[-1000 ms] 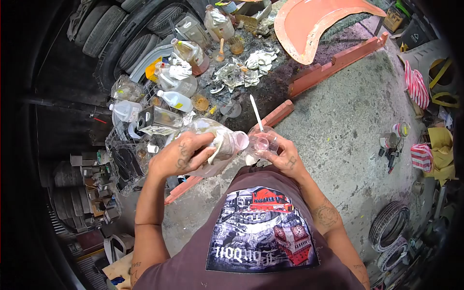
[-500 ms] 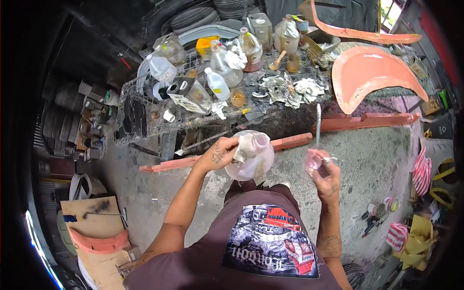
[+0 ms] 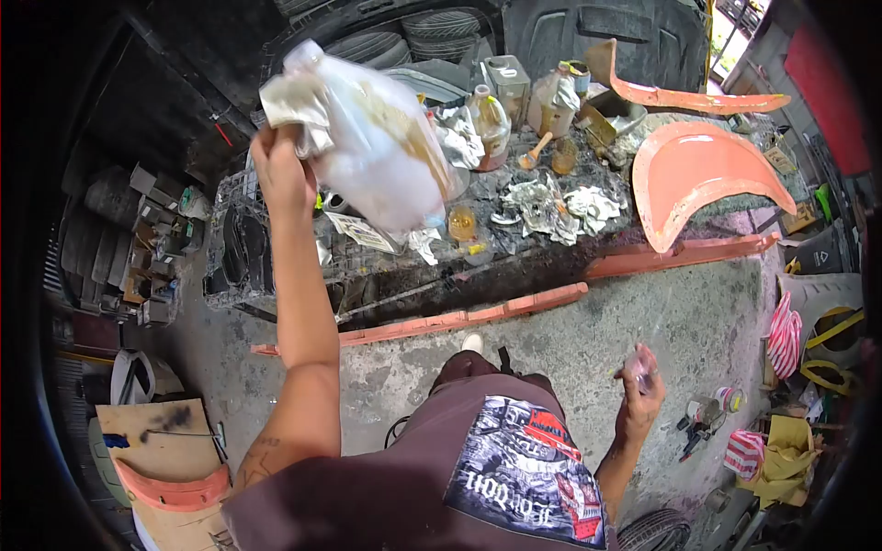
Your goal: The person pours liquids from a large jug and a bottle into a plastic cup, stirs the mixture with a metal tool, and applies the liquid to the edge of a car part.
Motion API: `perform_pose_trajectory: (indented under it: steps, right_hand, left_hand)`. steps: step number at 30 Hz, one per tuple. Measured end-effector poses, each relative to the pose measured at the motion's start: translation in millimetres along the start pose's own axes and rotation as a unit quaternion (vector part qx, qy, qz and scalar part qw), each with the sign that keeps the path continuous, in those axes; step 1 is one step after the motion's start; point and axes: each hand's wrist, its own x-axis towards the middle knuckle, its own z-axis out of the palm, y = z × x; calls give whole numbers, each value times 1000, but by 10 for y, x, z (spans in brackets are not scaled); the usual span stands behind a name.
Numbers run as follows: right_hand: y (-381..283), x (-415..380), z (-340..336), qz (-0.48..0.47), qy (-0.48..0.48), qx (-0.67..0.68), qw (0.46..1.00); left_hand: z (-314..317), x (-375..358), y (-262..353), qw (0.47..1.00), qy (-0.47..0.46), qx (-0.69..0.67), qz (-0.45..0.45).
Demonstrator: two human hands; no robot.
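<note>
Smooth, translucent plastic jug (image 3: 381,138)

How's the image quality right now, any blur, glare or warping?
Head view: the held-up jug looks soft, perhaps motion blur; same view: the opening at upper right is washed out, the crescent orange panel shines, and fisheye warping ends in dark borders.
</note>
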Motion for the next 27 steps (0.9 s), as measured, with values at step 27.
perform_pose_trajectory:
  steps: [27]
  right_hand:
    - [-200,-484,641,60,176,-86,979]
  left_hand:
    - [-590,1711,-4040,978,-41,110,-171]
